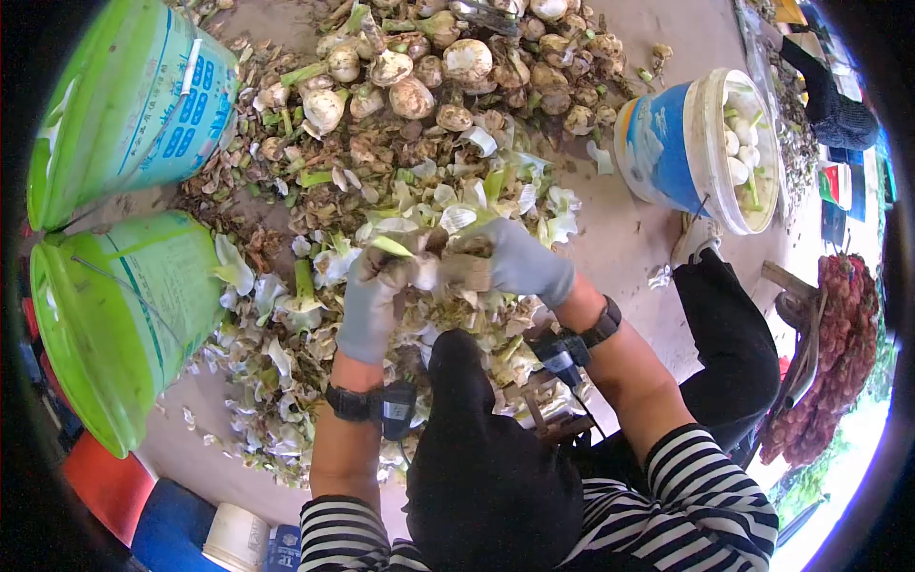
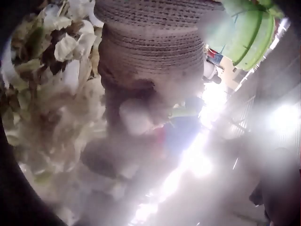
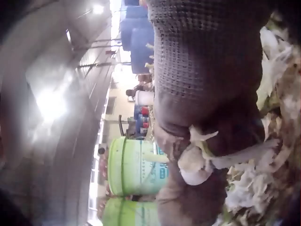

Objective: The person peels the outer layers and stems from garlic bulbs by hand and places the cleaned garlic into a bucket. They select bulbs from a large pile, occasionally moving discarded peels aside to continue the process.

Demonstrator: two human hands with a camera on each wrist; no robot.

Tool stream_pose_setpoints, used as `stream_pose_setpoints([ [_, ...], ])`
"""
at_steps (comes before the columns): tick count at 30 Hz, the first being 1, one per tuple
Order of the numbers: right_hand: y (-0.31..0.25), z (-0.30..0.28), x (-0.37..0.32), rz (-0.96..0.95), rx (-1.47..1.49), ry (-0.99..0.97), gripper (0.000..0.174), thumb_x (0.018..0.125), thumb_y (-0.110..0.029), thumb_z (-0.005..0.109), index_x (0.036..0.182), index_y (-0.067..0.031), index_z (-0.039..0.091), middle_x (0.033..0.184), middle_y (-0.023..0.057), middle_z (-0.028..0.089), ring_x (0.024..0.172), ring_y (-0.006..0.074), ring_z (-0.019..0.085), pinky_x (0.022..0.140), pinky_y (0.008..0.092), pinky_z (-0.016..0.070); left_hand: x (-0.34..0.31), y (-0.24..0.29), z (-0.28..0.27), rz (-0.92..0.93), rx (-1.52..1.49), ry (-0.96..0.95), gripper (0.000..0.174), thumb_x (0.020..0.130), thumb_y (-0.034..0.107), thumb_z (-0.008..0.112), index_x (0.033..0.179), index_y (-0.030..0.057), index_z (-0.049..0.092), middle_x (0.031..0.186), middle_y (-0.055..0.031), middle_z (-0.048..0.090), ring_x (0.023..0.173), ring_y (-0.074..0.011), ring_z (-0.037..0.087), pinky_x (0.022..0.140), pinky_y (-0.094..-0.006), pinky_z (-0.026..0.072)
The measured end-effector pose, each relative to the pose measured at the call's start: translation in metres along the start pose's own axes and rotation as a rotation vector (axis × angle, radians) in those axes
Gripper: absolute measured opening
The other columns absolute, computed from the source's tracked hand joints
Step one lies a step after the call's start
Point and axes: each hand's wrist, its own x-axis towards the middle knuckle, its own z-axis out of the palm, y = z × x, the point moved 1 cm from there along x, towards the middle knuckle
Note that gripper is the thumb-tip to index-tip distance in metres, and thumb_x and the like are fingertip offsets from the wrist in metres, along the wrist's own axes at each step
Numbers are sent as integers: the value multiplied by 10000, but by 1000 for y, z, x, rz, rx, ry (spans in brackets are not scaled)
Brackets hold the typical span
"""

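Both hands wear grey gloves with soiled fingers and meet over a heap of peelings. My left hand (image 1: 367,305) grips a pale garlic bulb (image 1: 425,274), its fingers curled round it. From the other side my right hand (image 1: 524,262) has its thumb and bent fingers at the same bulb. In the right wrist view the whitish bulb (image 3: 193,167) sits between both gloves, and a pale strip of skin (image 3: 244,154) stretches off it. A light green leaf piece (image 1: 391,246) shows above the left fingers. The left wrist view is hazy, with the bulb (image 2: 135,117) partly hidden by the glove.
Unpeeled garlic bulbs (image 1: 412,97) lie piled ahead, and loose peelings (image 1: 276,362) cover the floor below. Two green buckets (image 1: 143,296) lie tipped at the left. A blue-and-white bucket (image 1: 658,143) at the right holds white bulbs. A red net sack (image 1: 829,362) hangs further right.
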Motion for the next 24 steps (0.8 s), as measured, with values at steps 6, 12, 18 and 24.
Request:
stream_pose_setpoints([
  [6, -13, -32, -22, 296, 762, 93, 304, 778, -233, 647, 871, 56, 642, 773, 151, 649, 709, 202, 631, 669, 317, 496, 3, 6, -2, -21, -300, 116, 335, 858, 117, 566, 1142, -40, 486, 1027, -116, 595, 914, -214, 595, 814, -339, 492],
  [12, -30, -3, -4, 111, -158, 144, 446, 775, -371, 635, 1031, -7, 599, 782, 239, 603, 721, 382, 600, 627, 412, 481, 2, -2, 7, 59, -237, 23, 303, 848, 112, 580, 1109, -25, 512, 1008, -89, 593, 925, -188, 585, 812, -308, 474],
  [18, -3, 22, 6, 11, -230, 219, 342, 739, -370, 659, 807, -35, 646, 629, 207, 572, 609, 395, 563, 539, 426, 456, -4, -12, 3, 29, -198, 99, 284, 830, 123, 610, 1068, -17, 548, 985, -80, 602, 889, -170, 588, 790, -297, 472],
  [24, 7, -8, -11, 316, -58, 339, 276, 773, -287, 641, 910, -48, 651, 702, 182, 621, 645, 353, 611, 594, 379, 486, -2, -8, 3, 93, -356, 58, 424, 836, 236, 602, 1142, -43, 505, 1133, -184, 574, 1060, -284, 563, 914, -397, 451],
])
